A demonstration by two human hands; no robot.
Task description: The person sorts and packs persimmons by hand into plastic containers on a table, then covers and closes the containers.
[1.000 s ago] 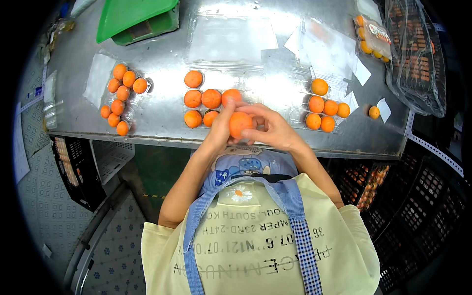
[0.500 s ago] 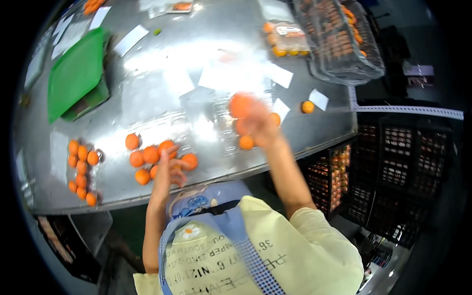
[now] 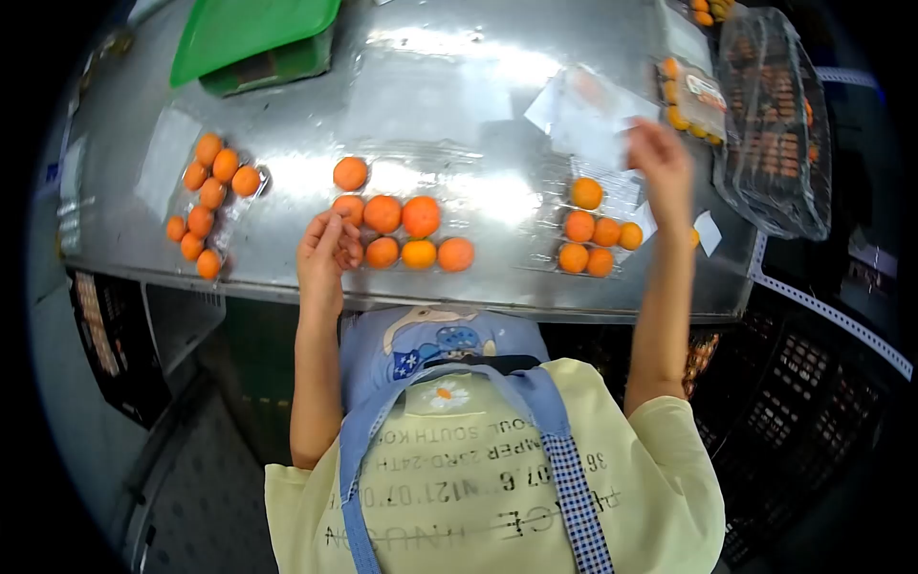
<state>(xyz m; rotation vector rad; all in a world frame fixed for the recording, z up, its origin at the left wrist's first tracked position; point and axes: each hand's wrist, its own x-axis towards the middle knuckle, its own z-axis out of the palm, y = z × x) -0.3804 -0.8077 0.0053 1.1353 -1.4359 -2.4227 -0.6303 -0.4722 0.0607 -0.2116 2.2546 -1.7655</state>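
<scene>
My left hand [image 3: 330,251] is loosely curled at the left side of the middle clear tray [image 3: 469,177], beside an orange fruit [image 3: 349,209] that its fingers partly cover. No held object shows in it. Large oranges [image 3: 421,217] fill part of this tray, with three visible along its near row. My right hand [image 3: 662,158] is raised at the right, over the area beside some white paper [image 3: 593,110]; motion blurs its fingers, and I cannot make out anything in them. Nearer than the paper, another clear tray [image 3: 548,251] bears several oranges [image 3: 606,231].
At the left, several oranges [image 3: 212,193] sit in a clear tray. A green lid [image 3: 244,33] covers a container at the back left. Far right are a packed fruit box [image 3: 703,93] and a plastic-wrapped crate [image 3: 775,134]. Dark crates [image 3: 813,383] stand below the metal table [image 3: 430,298].
My hands, earlier together around an orange, are now apart. More oranges show in the middle tray's near row. My right hand has moved from above the right tray to the paper's right side.
</scene>
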